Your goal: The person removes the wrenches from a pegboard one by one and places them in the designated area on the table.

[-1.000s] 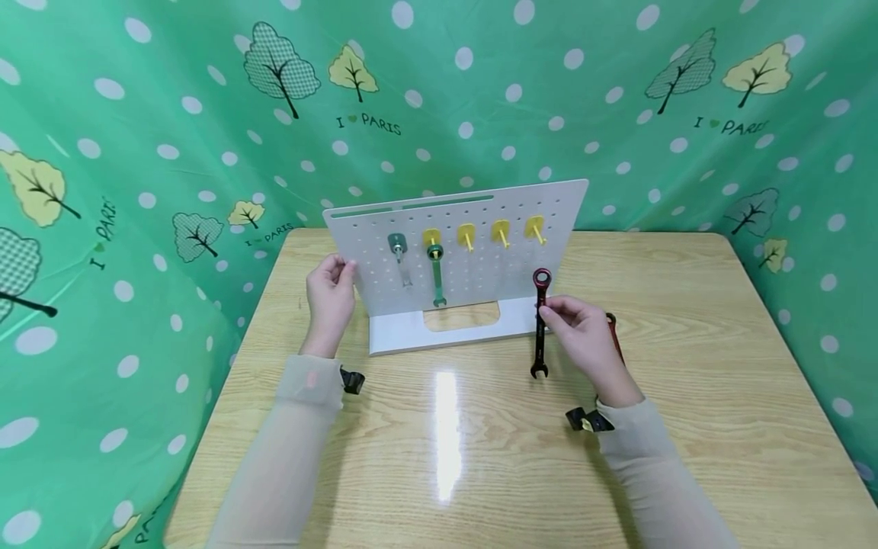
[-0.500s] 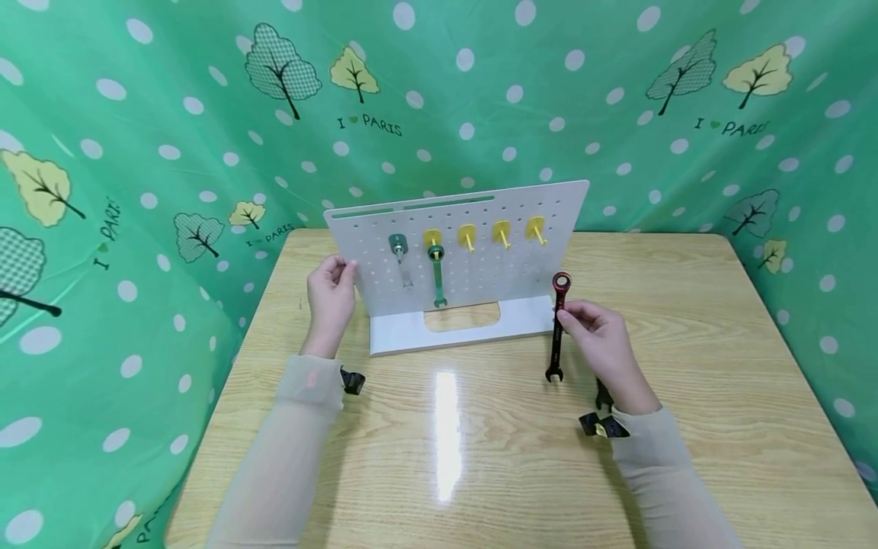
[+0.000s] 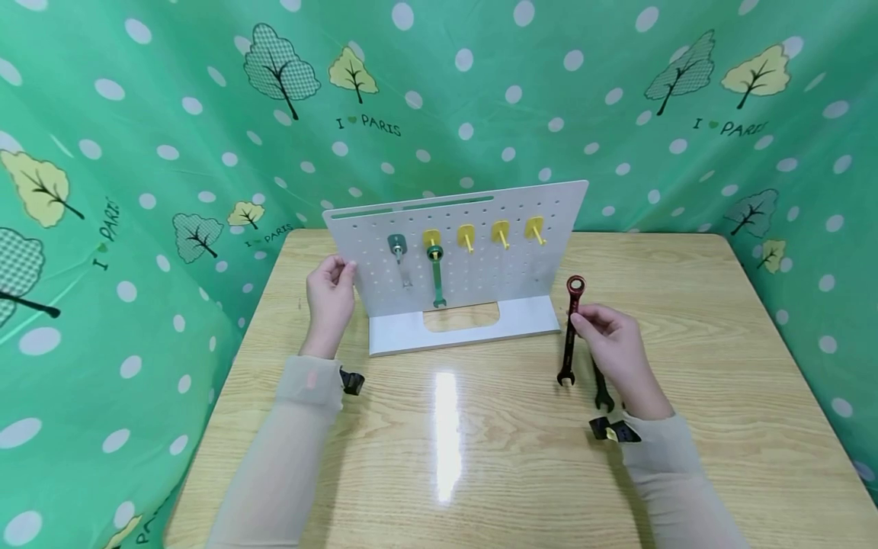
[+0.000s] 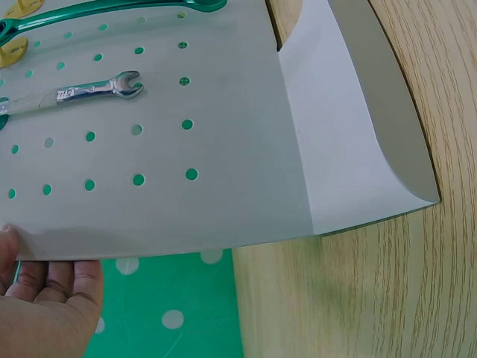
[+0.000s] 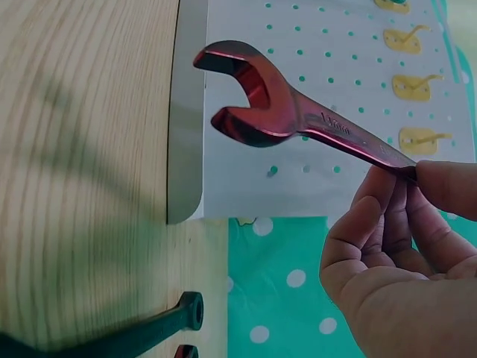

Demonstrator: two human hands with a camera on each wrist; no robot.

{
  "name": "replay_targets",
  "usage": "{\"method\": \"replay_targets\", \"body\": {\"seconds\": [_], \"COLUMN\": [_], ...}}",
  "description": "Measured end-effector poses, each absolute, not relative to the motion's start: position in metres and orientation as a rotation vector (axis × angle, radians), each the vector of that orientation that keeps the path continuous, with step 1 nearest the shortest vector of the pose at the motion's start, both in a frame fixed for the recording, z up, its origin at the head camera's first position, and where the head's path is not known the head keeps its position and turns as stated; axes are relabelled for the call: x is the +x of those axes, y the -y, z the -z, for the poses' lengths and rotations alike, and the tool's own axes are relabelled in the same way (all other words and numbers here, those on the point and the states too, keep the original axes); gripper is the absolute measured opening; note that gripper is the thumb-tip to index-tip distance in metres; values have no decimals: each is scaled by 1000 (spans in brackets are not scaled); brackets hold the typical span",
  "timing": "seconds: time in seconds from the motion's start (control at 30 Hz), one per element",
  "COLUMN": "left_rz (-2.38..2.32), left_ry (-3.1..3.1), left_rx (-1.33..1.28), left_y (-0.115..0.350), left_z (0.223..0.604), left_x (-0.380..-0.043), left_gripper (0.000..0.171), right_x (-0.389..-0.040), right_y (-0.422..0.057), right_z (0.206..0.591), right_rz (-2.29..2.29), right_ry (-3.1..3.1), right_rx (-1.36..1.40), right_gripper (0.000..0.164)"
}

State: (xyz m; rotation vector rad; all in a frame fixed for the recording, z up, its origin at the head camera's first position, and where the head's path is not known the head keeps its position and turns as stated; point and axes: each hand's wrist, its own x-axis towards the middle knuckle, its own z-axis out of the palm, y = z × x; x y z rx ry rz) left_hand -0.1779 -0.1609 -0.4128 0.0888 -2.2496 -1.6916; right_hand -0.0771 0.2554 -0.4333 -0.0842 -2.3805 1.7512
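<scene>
My left hand [image 3: 332,301] grips the left edge of a white pegboard [image 3: 480,278], thumb in front and fingers behind in the left wrist view. In my right hand [image 3: 613,354] a dark red combination wrench [image 3: 571,335] is pinched between thumb and fingers. It hangs over the table just right of the board, ring end up and open end down. A silver wrench [image 4: 97,91] hangs from the board's leftmost hook, with a green wrench [image 3: 437,278] on the yellow hook beside it. Farther right, three yellow hooks [image 3: 501,231] carry nothing.
On the wooden table [image 3: 384,457], a black wrench [image 3: 602,390] lies partly hidden below my right hand. Close by, the end of a reddish tool [image 5: 186,352] shows in the right wrist view. A green dotted curtain [image 3: 439,91] surrounds the table's back and sides.
My right hand has moved right and slightly nearer with the red wrench, from in front of the board's right end to beside it. My left hand has stayed on the edge.
</scene>
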Motion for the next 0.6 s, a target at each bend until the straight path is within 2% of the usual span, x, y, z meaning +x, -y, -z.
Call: {"method": "replay_targets", "body": {"seconds": [0.6], "left_rz": [1687], "left_ry": [2256], "left_rx": [95], "left_y": [161], "left_z": [414], "left_x": [-178], "left_gripper": [20], "right_x": [-68], "right_y": [-288], "right_z": [446], "right_rz": [-1656], "right_ry": [2437], "right_rx": [-157], "right_gripper": [25]}}
